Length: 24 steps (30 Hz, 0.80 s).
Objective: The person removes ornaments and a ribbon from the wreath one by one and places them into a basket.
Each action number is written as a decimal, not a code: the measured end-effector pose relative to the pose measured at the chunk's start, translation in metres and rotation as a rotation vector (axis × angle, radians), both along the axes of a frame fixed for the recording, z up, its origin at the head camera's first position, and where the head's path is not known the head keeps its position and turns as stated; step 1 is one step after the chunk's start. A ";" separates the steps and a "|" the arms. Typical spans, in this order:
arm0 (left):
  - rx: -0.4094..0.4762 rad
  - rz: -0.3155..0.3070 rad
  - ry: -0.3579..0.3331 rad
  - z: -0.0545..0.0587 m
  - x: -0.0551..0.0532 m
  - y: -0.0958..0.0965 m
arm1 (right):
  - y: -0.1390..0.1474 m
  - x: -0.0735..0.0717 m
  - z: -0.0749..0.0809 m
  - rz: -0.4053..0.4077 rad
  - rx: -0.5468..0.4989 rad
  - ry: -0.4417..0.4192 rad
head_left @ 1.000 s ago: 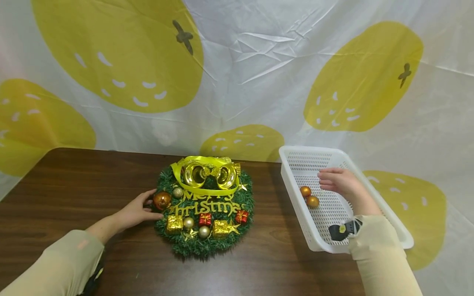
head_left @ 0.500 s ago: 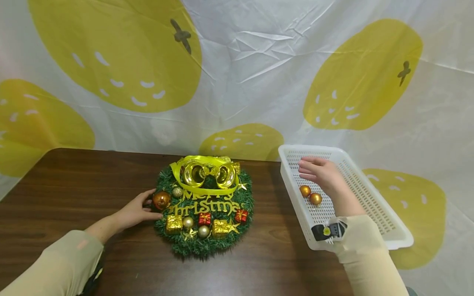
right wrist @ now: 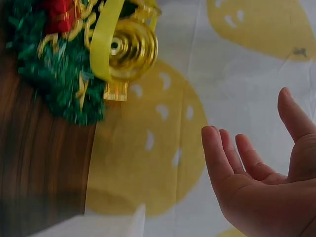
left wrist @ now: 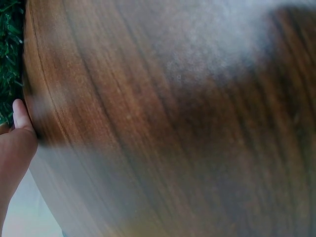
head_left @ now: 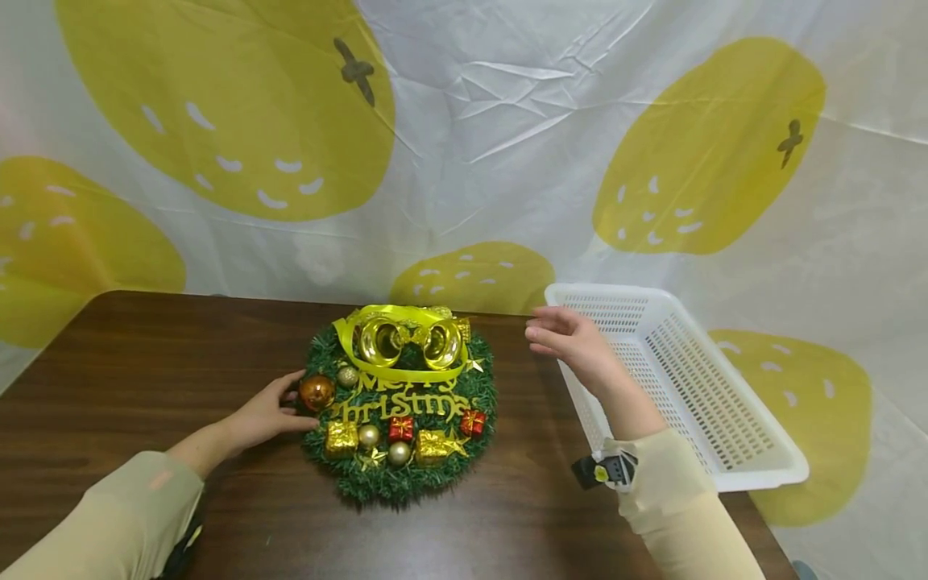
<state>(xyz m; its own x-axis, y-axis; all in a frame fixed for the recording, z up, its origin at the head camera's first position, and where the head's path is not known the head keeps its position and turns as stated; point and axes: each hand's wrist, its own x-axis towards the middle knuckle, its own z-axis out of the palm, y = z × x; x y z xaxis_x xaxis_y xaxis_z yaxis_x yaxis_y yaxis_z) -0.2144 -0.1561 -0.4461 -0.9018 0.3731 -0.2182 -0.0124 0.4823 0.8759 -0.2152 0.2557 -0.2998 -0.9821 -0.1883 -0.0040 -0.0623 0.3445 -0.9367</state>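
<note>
A green Christmas wreath (head_left: 406,477) with gold lettering, bells, small gift boxes and baubles lies on the dark wooden table. My left hand (head_left: 259,412) grips its left rim, fingers and thumb either side of an orange bauble (head_left: 316,392). In the left wrist view the thumb (left wrist: 20,116) lies against the green tinsel. My right hand (head_left: 573,346) is over the left wall of a white plastic basket (head_left: 714,395), fingers extended and a little bent. Its palm shows empty in the right wrist view, apart from the wreath. My right forearm covers part of the basket.
A pale cloth with yellow fruit prints (head_left: 474,278) hangs right behind the table. The brown tabletop (head_left: 181,346) stretches left of the wreath. The basket stands at the table's right edge, close to the cloth.
My right hand has moved left from above the basket's inside to its left wall. The two orange baubles in the basket are now out of sight. My left hand and the wreath stay put.
</note>
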 end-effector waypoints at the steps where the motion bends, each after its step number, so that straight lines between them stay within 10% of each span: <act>1: 0.000 0.000 0.001 0.000 0.000 0.000 | -0.003 0.000 -0.001 0.010 0.006 0.005; 24: -0.005 -0.008 0.001 -0.001 -0.001 0.000 | -0.075 0.017 -0.042 0.169 -0.003 0.002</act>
